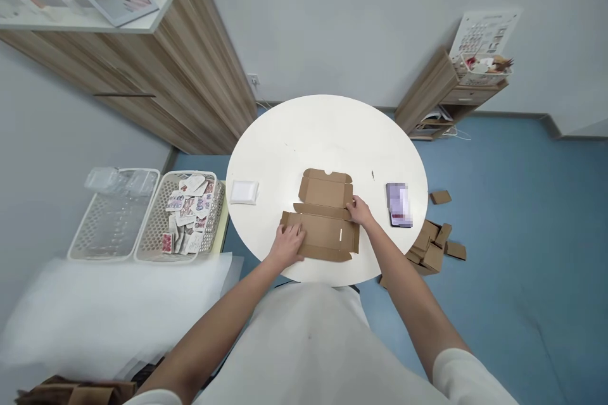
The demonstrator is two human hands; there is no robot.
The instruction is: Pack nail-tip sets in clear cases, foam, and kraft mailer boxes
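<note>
An unfolded brown cardboard box [325, 237] lies on the white round table [327, 133], with its lid panel [325, 191] spread toward the far side. My left hand [288, 245] grips the near left corner, fingers bent over the side flap and thumb low by the front edge. At the right side, my right hand [360, 211] pinches the cardboard near the fold between lid and base. The fingertips of that hand are partly hidden. A small slot shows pale in the base panel.
A white packet [244, 192] lies at the table's left and a phone [399, 205] at its right. Folded cardboard boxes [430, 247] are heaped on the floor. Left of the table stand a basket [183, 253] of printed cards and another basket [102, 257] with clear plastic packs.
</note>
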